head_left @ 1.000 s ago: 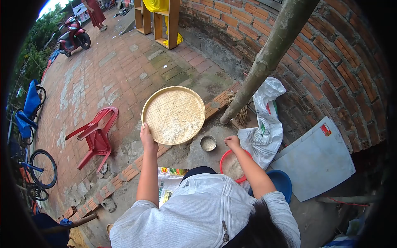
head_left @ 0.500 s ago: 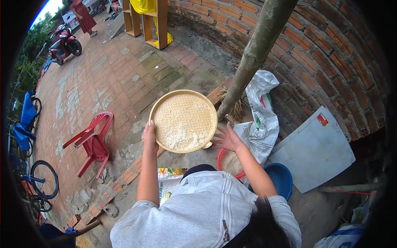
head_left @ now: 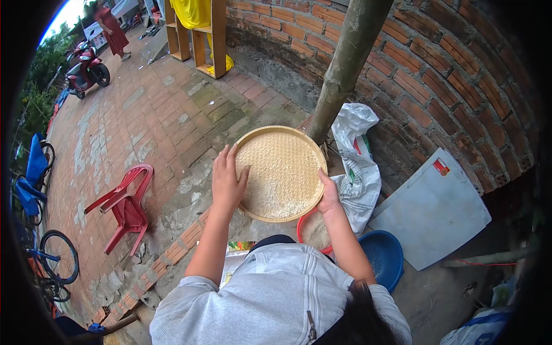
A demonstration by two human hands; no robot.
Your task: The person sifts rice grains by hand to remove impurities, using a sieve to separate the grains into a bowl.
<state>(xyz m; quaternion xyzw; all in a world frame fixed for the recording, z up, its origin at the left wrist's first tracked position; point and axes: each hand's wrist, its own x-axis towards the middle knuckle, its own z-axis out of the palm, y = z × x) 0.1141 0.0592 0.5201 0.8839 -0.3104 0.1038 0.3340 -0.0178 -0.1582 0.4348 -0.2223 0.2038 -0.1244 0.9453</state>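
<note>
A round woven bamboo winnowing tray (head_left: 280,150) is held in front of my body, with pale grains (head_left: 276,201) gathered toward its near side. My right hand (head_left: 329,196) grips the right rim, thumb on top and the other fingers underneath. At the left rim, my left hand (head_left: 227,179) has its fingers stretched out and its thumb apart, lying against the tray's edge. Beneath the tray on the right, a red basin (head_left: 314,229) of grain is partly covered by the tray and my right arm.
A blue basin (head_left: 386,259) stands right of the red one. Behind them are a white sack (head_left: 359,172), a leaning bamboo pole (head_left: 345,75) and a grey-white board (head_left: 434,213). A red plastic chair (head_left: 129,210) lies tipped over at left. A person (head_left: 109,29) stands far off by a motorbike (head_left: 86,69).
The tray has shifted right. My right hand, spread and off the rim before, now grips it; my left hand has gone from gripping to spread fingers. The grains lie more thinly spread.
</note>
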